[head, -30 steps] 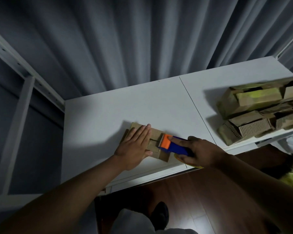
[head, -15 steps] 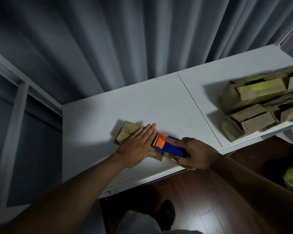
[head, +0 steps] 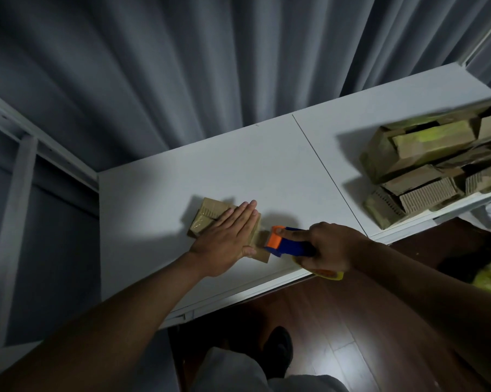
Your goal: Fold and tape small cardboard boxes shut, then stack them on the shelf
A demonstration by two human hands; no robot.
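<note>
A small brown cardboard box (head: 207, 215) lies flat on the white shelf top (head: 238, 165), with shiny tape along its left part. My left hand (head: 226, 237) presses on it with straight fingers and covers most of its top. My right hand (head: 327, 247) grips a tape dispenser (head: 286, 244) with a blue body and an orange head. The orange head sits at the box's right end. A yellowish tape roll (head: 327, 274) shows under my right hand.
A pile of taped and folded cardboard boxes (head: 431, 162) fills the shelf's right end. Grey curtains (head: 210, 66) hang behind. A white shelf frame (head: 21, 154) stands at the left. Dark wood floor (head: 337, 321) and my shoe (head: 278, 349) lie below the shelf's front edge.
The dispenser has slid to the right, off the box's top to its right end. My left hand has stayed flat on the box. The camera has tilted a little.
</note>
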